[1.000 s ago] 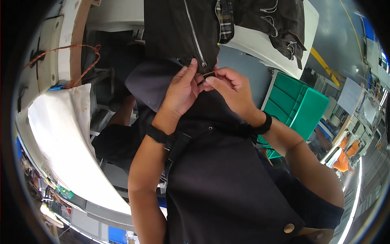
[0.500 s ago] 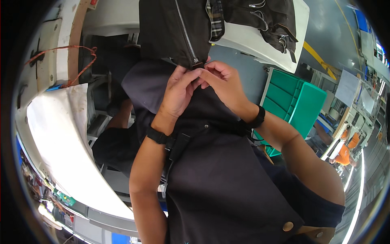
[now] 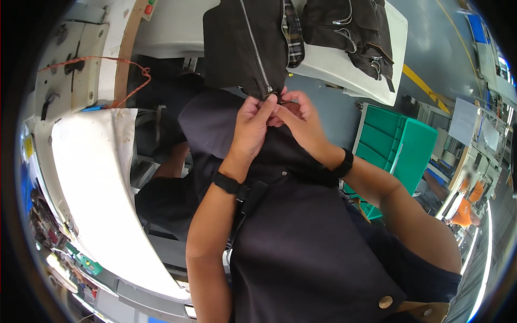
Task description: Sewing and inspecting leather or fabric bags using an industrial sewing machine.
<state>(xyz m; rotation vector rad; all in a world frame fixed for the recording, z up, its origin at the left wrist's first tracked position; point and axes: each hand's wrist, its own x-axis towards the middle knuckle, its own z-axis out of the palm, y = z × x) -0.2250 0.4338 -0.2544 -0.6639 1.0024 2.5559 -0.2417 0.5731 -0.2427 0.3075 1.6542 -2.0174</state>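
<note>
A dark brown fabric piece [image 3: 229, 48] has a long silver zip [image 3: 250, 37] and plaid lining [image 3: 292, 37] at its right edge. At the zip's lower end, my left hand [image 3: 253, 126] has thumb and fingers closed on the fabric end. My right hand [image 3: 299, 121] meets it there, thumb pressed in and fingers curled on the same end. A small dark tab there is mostly hidden by my fingers. Both hands are above my dark apron [image 3: 301, 237].
More dark zipped pieces [image 3: 361, 21] lie on the white worktop [image 3: 344, 72]. Green crates [image 3: 404, 151] stand at right, a white-covered surface [image 3: 89, 177] at left with an orange cord [image 3: 124, 59] behind. A person in orange [image 3: 463, 212] is at far right.
The small tab, visible between my fingertips a second ago, is now largely covered by my thumbs at the zip's end. The whole view has shifted slightly.
</note>
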